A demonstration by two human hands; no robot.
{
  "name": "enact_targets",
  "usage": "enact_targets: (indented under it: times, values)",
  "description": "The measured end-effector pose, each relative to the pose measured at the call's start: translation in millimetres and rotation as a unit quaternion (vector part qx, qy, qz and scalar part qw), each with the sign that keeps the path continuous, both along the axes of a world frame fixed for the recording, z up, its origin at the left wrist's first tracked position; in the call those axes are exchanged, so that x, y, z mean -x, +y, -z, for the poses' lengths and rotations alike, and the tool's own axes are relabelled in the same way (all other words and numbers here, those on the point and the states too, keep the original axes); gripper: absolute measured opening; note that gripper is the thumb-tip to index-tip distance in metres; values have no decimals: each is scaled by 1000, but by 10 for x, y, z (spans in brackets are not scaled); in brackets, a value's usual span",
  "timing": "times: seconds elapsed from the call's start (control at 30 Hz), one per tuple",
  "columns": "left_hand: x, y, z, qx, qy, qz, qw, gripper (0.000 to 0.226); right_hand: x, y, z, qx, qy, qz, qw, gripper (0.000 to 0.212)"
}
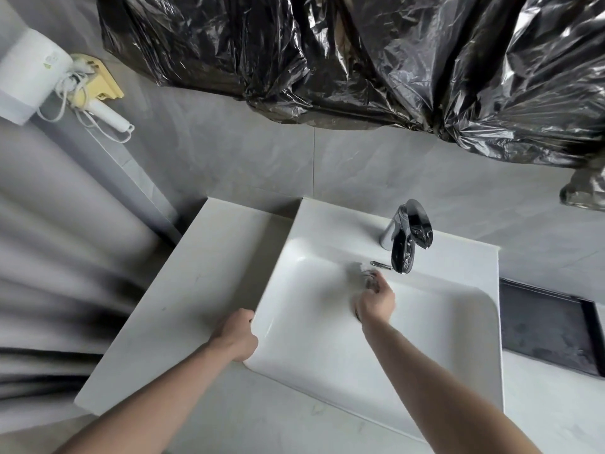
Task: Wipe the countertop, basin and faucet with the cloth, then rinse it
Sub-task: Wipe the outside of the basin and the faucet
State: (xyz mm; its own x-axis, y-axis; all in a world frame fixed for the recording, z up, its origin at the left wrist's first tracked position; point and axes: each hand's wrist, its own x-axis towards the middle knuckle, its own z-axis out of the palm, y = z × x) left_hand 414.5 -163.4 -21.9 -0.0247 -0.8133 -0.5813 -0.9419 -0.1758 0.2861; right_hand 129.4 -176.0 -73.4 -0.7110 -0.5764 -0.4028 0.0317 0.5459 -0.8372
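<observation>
Apparently, in the head view, we rest our curled left hand [238, 335] on the basin [435, 342] rim while our right hand [375, 301] grips a blurred cloth [369, 279] under the faucet [404, 239], so rinsing seems reached.

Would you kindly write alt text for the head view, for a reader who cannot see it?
A person's right hand reaches into a white basin below a chrome faucet, while the left hand grips the basin's left rim beside the countertop. Black plastic sheeting hangs above.
</observation>
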Motion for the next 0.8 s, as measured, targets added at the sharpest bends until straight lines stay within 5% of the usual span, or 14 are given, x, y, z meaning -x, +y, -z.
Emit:
enact_targets:
  times: [0.1, 0.2, 0.4, 0.53, 0.8]
  values:
    - [-1, 0, 8, -3, 3, -3, 1000, 25, 152, -64, -117, 54, -161, 166, 971, 39]
    - [0, -7, 11, -12, 2, -8, 1000, 26, 166, -267, -250, 50, -240, 232, 941, 33]
    - [-11, -4, 40, -9, 1, -7, 1000, 31, -362, -685, -481, -8, -321, 91, 943, 25]
    - [1, 3, 22, 1, -9, 2, 1000, 26, -650, -976, -785, -9, -411, 125, 903, 35]
    - [-11, -6, 41, 0, -12, 4, 1000, 34, 69, -609, -572, 22, -412, 133, 901, 41]
